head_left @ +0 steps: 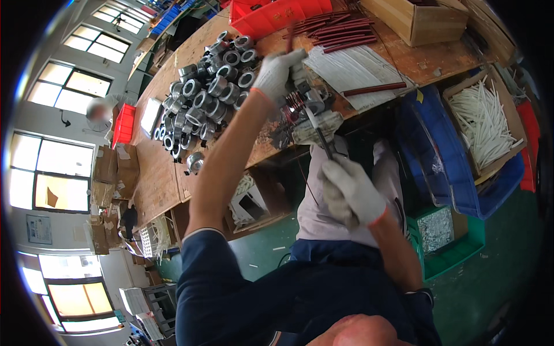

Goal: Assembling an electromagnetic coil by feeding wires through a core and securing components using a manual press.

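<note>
My left hand (276,74), in a white glove with an orange cuff, is raised over the table edge with its fingers curled. A blurred dark red strand (290,38) sticks up from its fingers. Just below it sits a metal part with a reddish copper coil (295,101). My right hand (352,191), gloved likewise, is wrapped round a dark rod-shaped tool (325,142). A short white tube (312,119) is at the tool's upper end, close to the coil. A pale, grimy block (316,130) lies behind the tool, above my lap.
Many grey metal rings (216,86) are heaped on the wooden table (151,193). Dark red tubes (346,30) lie beside a red bin (283,16) and a cardboard box (424,23). A box of white tubes (482,118) stands in blue crates (424,150), above a green crate (456,254).
</note>
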`<state>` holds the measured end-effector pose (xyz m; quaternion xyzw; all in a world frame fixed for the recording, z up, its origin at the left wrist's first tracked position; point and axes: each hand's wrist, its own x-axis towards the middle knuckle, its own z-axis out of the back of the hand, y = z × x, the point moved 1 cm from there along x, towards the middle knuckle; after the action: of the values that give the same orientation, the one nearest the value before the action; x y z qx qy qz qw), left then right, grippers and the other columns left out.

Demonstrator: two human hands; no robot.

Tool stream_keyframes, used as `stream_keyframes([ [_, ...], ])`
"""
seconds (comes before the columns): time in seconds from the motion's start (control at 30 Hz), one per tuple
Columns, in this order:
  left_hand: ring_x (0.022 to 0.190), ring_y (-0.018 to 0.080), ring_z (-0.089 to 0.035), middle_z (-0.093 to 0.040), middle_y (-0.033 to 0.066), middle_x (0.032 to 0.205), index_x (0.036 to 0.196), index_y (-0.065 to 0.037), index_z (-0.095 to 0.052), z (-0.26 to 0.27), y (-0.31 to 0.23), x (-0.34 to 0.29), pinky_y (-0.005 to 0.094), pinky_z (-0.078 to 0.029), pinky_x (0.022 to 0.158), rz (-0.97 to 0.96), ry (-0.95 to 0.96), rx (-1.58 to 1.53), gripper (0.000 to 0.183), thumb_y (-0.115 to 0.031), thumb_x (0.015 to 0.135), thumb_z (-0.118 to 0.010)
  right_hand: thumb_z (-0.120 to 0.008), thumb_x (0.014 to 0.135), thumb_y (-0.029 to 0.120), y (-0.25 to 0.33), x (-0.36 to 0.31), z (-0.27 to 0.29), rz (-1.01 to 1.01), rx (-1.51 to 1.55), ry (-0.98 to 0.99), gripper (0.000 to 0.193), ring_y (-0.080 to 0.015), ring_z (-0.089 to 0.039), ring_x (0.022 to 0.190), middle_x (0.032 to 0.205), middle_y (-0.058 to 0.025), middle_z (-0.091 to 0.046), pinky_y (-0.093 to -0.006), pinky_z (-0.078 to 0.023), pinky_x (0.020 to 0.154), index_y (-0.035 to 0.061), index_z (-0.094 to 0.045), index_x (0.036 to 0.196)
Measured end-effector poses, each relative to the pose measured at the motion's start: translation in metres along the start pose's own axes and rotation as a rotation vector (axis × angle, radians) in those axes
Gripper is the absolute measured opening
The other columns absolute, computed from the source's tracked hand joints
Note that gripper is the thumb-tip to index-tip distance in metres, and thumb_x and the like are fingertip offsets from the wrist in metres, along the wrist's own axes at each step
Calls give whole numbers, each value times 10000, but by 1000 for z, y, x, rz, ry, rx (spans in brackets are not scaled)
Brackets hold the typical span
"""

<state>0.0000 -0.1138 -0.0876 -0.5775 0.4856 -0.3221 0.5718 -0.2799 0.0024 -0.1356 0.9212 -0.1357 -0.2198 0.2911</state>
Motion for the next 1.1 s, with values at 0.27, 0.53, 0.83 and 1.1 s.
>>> stream_keyframes([
  [0.27,904,369,-746,-723,221,984,1166,-21,-735,-84,-50,-161,486,-625,757,-754,895,1667,706,-669,886,-738,-573,1100,138,-43,-162,25,-198,-254,-186,92,-74,-500,473,629,19,-522,-255,-367,416,54,-605,1080],
  [0.53,513,51,-534,-571,-37,649,1040,-35,-762,-83,-107,-88,256,-418,451,-527,165,893,303,-335,1010,-791,-619,1106,263,-31,-37,30,197,-709,-236,256,-107,-579,500,669,-54,-609,-311,-435,479,11,-658,1080],
  [0.83,545,178,-544,-566,13,712,1075,-30,-664,22,8,20,341,-501,565,76,11,152,260,-289,1102,-655,-586,1129,355,1,14,7,75,-126,33,294,-96,-492,500,665,19,-496,-288,-384,433,83,-631,1026],
  [1.1,1036,367,-745,-746,196,1068,1262,-69,-746,-92,-47,-145,466,-609,897,-622,893,1589,651,-612,902,-755,-511,1137,240,-63,-163,40,-286,136,-37,210,-120,-479,448,624,10,-455,-272,-386,414,64,-590,1052],
])
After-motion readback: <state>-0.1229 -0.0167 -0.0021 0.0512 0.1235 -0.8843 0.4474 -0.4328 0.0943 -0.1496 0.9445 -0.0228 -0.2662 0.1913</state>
